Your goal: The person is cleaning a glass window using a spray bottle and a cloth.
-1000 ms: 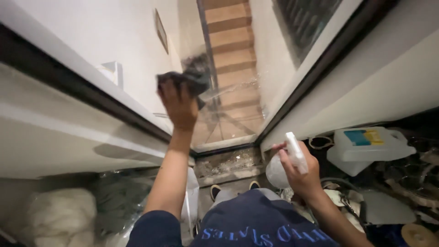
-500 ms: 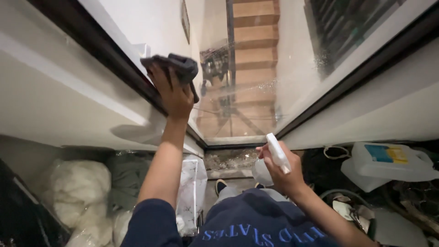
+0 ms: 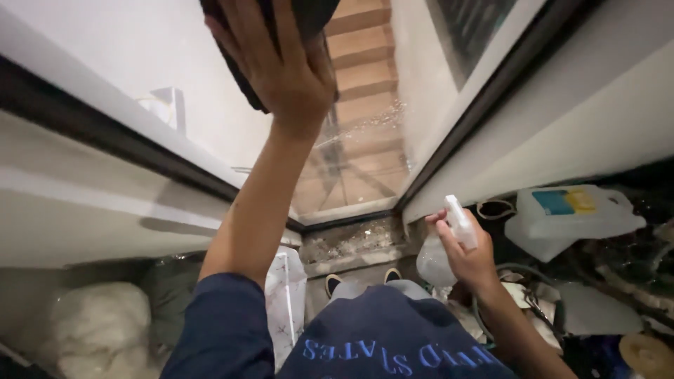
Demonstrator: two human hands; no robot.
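A white, flat plastic jug (image 3: 572,217) lies on its side at the right edge of the frame, bearing a rectangular label (image 3: 565,201) that is blue on the left and yellow on the right. At lower left, a clear plastic bag (image 3: 95,326) holds white stuffing.
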